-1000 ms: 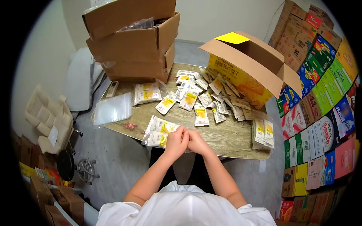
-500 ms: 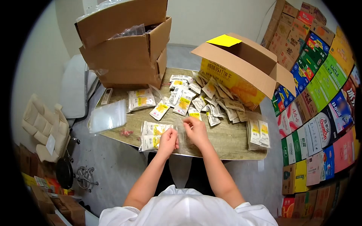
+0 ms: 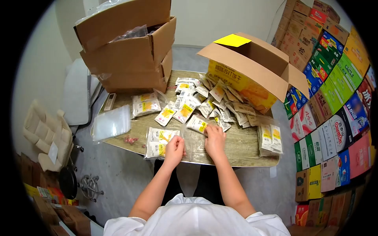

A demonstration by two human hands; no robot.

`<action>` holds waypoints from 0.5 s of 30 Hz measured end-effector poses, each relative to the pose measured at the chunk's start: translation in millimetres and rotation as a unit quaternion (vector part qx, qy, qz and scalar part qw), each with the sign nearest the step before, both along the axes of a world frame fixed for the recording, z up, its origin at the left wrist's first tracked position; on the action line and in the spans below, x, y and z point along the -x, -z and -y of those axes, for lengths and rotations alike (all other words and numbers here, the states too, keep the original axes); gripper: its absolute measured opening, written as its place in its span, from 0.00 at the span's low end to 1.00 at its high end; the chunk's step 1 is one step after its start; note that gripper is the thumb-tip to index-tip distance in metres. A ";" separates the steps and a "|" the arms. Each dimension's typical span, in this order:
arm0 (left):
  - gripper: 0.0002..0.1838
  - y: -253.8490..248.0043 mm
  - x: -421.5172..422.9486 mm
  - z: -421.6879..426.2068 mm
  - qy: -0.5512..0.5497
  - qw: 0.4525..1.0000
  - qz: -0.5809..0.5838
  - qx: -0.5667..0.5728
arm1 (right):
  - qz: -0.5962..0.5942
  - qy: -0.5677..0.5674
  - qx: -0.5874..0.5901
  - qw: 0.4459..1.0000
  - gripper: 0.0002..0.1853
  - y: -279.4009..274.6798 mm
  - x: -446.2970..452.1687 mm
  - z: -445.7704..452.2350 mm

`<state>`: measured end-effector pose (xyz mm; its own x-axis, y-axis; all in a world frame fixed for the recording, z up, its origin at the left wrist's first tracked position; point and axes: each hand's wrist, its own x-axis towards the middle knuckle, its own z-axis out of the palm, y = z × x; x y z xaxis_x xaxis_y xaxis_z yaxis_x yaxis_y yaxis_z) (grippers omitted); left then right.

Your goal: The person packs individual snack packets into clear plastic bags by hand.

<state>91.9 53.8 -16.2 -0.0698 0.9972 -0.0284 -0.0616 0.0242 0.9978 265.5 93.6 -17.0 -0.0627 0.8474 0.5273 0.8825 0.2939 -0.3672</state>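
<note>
My left hand (image 3: pixel 175 150) is closed on the open edge of a clear zip bag (image 3: pixel 188 148), which lies at the table's front with white-and-yellow cracker packets (image 3: pixel 158 142) inside. To the right of the bag, my right hand (image 3: pixel 215 141) grips the near end of a single cracker packet (image 3: pixel 196 124), its fingers curled over that end. Beyond both hands a loose heap of the same packets (image 3: pixel 220 92) spreads across the table. Farther left sits another filled clear bag (image 3: pixel 145 105).
A stack of clear empty bags (image 3: pixel 113 122) lies on the left of the wooden table (image 3: pixel 240 149), near a white remote (image 3: pixel 110 101). Brown cartons (image 3: pixel 126 65) and an open yellow cracker box (image 3: pixel 240 80) stand behind. A filled bag (image 3: pixel 270 137) rests at the right edge.
My right hand has moved slightly right from the bag's opening and now has a cracker packet, which is pulled nearer from the heap. My left hand stays on the bag.
</note>
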 end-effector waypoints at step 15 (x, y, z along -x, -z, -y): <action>0.06 14.6 0.5 -12.8 -0.153 0.915 -0.304 -0.217 | 0.091 -0.090 0.127 0.984 0.39 -6.9 0.9 37.0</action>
